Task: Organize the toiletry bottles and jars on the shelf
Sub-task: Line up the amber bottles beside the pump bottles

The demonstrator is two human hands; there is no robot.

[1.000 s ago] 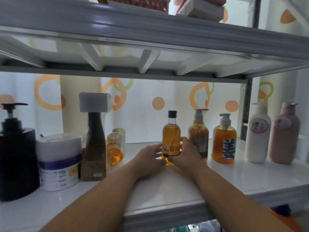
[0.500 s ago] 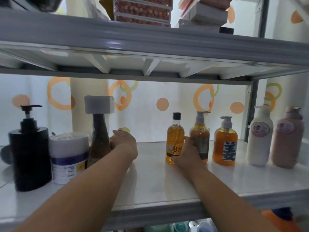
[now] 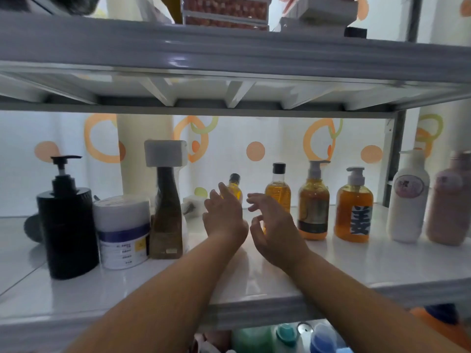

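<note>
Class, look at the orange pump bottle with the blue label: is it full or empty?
Nearly full. Orange liquid fills the clear pump bottle from its base up to the shoulder, just under the pump.

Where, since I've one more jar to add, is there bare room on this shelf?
Bare: shelf front before the orange pump bottle and white bottle; also before the black dispenser. Crowded: dispenser, white jar and brown bottle, packed together.

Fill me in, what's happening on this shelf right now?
A person is reaching both hands onto the shelf. The left hand is right at a small amber bottle; whether it grips it is unclear. The right hand hovers open before the black-capped amber bottle, holding nothing. Pump bottles stand in a row to the right.
</note>
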